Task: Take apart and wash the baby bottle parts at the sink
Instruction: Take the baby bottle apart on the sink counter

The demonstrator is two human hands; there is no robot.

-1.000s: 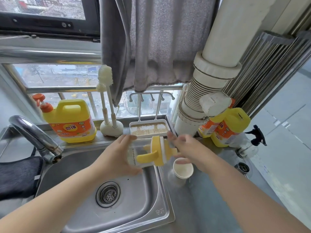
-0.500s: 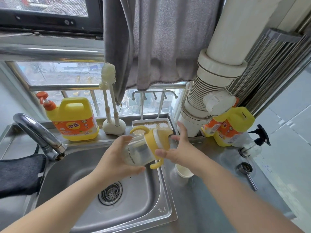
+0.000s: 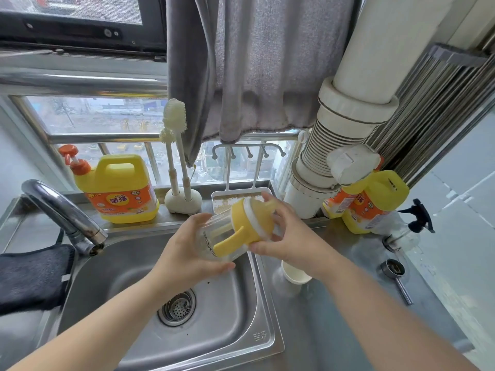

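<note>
I hold a clear baby bottle [image 3: 214, 241] on its side above the right rim of the steel sink [image 3: 235, 317]. My left hand [image 3: 187, 253] grips its clear body from below. My right hand [image 3: 288, 234] grips the yellow collar [image 3: 247, 223] with its white ring; one yellow handle points down toward me. A white cap or cup [image 3: 294, 274] lies on the counter under my right wrist, partly hidden.
The tap [image 3: 64, 215] arches over the sink's left side, with a dark cloth [image 3: 32, 279] beside it. On the sill stand a yellow detergent jug [image 3: 120, 188], bottle brushes [image 3: 176, 162] and a small drying rack [image 3: 235, 199]. More jugs [image 3: 375, 202], a spray bottle [image 3: 417, 218] and a metal scoop [image 3: 396, 274] crowd the right counter.
The yellow collar has turned in my right hand: a handle that pointed up half a second ago now points down toward me. Both hands stay over the sink's right rim.
</note>
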